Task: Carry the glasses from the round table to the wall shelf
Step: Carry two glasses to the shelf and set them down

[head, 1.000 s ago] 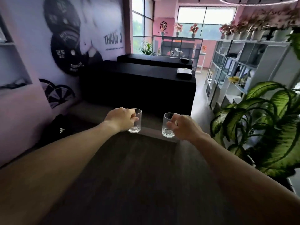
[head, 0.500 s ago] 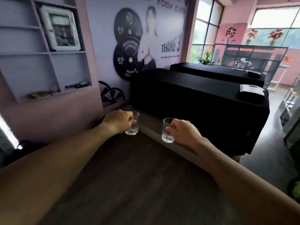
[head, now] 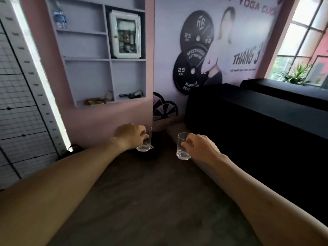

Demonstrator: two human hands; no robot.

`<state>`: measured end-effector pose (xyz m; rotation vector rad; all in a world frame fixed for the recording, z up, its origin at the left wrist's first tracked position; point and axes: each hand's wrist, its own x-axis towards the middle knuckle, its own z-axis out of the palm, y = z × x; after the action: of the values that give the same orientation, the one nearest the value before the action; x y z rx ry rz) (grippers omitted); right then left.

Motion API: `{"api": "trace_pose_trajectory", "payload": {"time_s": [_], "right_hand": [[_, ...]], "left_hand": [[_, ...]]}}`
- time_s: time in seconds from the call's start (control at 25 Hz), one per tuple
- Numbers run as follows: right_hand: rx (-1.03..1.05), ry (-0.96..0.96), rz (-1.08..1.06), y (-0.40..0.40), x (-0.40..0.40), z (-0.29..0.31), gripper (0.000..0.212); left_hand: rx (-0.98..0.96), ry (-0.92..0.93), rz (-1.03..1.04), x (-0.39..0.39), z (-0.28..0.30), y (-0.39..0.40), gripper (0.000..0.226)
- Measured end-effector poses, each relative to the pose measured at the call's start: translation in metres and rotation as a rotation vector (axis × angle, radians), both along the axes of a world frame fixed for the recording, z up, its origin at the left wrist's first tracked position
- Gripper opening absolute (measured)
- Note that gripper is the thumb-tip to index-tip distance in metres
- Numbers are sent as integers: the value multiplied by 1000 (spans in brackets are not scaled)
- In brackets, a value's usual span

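My left hand (head: 130, 135) grips a clear empty glass (head: 145, 145), held upright in front of me; my fingers hide most of its side. Another clear glass (head: 182, 148) is in my right hand (head: 201, 148), also upright, about a hand's width to the right. The lilac wall shelf (head: 106, 59) is set into the pink wall ahead and up to the left, well beyond both hands. The round table is out of view.
The shelf holds a water bottle (head: 60, 16), a small white glass-door cabinet (head: 126, 33), a packet (head: 94, 101) and dark items (head: 131, 95) on its lowest level. A long black-covered bench (head: 257, 121) stands to the right. A measuring chart (head: 19, 103) lines the left wall.
The view has swung left: the plant and white shelving have left the frame, and the wall shelf has come into fuller view, nearer. Both hands keep their glasses.
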<state>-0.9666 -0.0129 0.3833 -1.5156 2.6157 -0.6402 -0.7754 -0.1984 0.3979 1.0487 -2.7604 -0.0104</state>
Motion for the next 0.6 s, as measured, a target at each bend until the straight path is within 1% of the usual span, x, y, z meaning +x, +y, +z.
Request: {"api": "trace_pose_trajectory", "payload": {"time_s": [0.16, 0.28, 0.4, 0.6], "right_hand": [[12, 9, 57, -118, -27, 2, 29], [-15, 27, 89, -191, -46, 13, 28], [-22, 43, 128, -260, -66, 22, 26], [-32, 39, 193, -368, -108, 23, 22]], "left_hand": [[-36, 12, 46, -17, 16, -114, 27], [-64, 13, 63, -29, 25, -181, 26], [-78, 7, 67, -48, 24, -245, 31], [-62, -11, 102, -84, 14, -342, 22]]}}
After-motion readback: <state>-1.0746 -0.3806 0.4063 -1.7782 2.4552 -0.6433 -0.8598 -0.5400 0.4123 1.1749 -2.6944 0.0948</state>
